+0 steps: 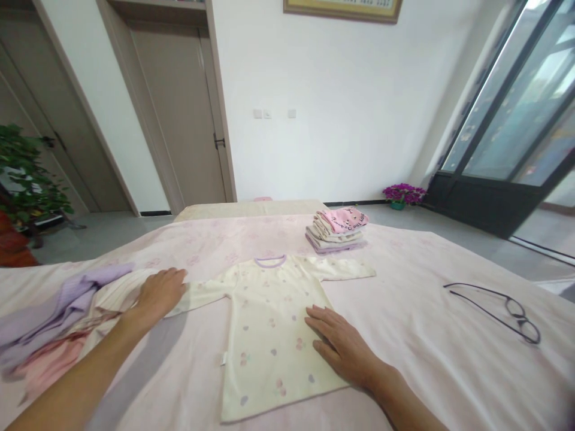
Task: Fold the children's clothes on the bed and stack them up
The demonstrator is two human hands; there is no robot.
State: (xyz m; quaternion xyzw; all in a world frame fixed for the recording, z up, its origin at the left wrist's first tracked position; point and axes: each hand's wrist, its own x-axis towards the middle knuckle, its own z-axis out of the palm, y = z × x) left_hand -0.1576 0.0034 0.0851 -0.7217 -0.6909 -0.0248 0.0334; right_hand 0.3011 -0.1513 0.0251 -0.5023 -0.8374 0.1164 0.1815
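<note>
A small pale-yellow long-sleeved shirt (269, 335) with a lilac neckline and a print of hearts and cherries lies spread flat, its neck away from me. My right hand (336, 344) rests palm down on the shirt's right side, fingers stretched out. At the cuff of the left sleeve, my left hand (162, 290) is palm down with its fingers slightly bent, and nothing shows in it. Beside that hand is a loose heap of clothes (67, 311) in lilac, cream and pink, partly hidden by my left forearm.
A stack of folded clothes (336, 230), pink on top, stands beyond the shirt's right sleeve. Black-framed glasses (516, 317) lie at the right on the pale pink cloth (404, 287). Purple flowers (403, 193) stand on the floor near the glass door.
</note>
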